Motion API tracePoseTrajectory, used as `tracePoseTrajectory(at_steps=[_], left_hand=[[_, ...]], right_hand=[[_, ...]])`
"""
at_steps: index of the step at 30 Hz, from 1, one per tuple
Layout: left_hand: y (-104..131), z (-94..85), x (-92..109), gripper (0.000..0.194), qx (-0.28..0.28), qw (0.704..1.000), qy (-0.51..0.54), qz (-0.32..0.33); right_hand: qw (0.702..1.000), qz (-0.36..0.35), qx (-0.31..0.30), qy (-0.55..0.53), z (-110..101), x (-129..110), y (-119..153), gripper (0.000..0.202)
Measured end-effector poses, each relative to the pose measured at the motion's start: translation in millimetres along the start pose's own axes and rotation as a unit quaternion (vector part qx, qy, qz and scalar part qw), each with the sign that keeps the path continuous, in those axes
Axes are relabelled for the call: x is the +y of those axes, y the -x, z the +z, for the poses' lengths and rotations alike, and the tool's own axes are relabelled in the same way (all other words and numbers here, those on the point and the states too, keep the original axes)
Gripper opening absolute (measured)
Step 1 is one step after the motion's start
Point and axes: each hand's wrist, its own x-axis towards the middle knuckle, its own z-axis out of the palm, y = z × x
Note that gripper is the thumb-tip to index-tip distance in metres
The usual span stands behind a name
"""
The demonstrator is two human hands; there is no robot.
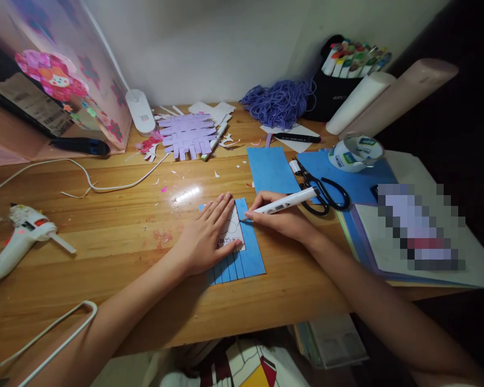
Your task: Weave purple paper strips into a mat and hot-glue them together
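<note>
My left hand (204, 239) lies flat, fingers stretched out, on a small white card (236, 231) with drawn outlines. The card rests on a blue sheet of paper (252, 252) marked with dark parallel lines along its near part. In my right hand (280, 217) is a white marker (286, 200), gripped near its tip. The marker's tip meets the blue sheet close to the card's right edge. Part of the card and sheet is hidden under my left hand. Black-handled scissors (326, 193) lie just beyond my right hand, close to another blue sheet (272, 166).
Woven purple paper strips (189, 134) lie among scraps at the back, left of a purple yarn heap (278, 105). A black marker holder (339, 97), paper rolls (361, 102) and tape (357, 153) stand right. A glue gun (20, 242) and white cable (105, 188) lie left.
</note>
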Motion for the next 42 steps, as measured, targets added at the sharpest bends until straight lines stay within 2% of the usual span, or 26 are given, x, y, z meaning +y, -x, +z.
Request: tracePoseTrajectory(at_steps=[8, 14, 20, 27, 36, 42], left_hand=[[1, 2.1, -1, 0.08, 0.009, 1.0, 0.004, 0.005], [1, 2.2, -1, 0.081, 0.007, 1.0, -0.003, 0.004], [0, -0.5, 1, 0.08, 0.001, 1.0, -0.004, -0.001], [1, 2.1, -1, 0.079, 0.005, 1.0, 0.005, 0.002], [1, 0.7, 1, 0.08, -0.006, 1.0, -0.012, 0.0], [0, 0.9, 1, 0.08, -0.007, 1.0, -0.019, -0.002]], right_hand=[[0.999, -0.013, -0.019, 0.023, -2, 1, 2, 0.022], [0.993, -0.075, -0.019, 0.088, -2, 6, 6, 0.023], [0.975, -0.145, -0.03, 0.169, -4, 6, 8, 0.019], [0.967, -0.166, -0.024, 0.194, -3, 9, 9, 0.021], [0.969, -0.155, -0.134, 0.137, -9, 12, 9, 0.022], [0.966, -0.142, -0.172, 0.134, -10, 12, 8, 0.022]])
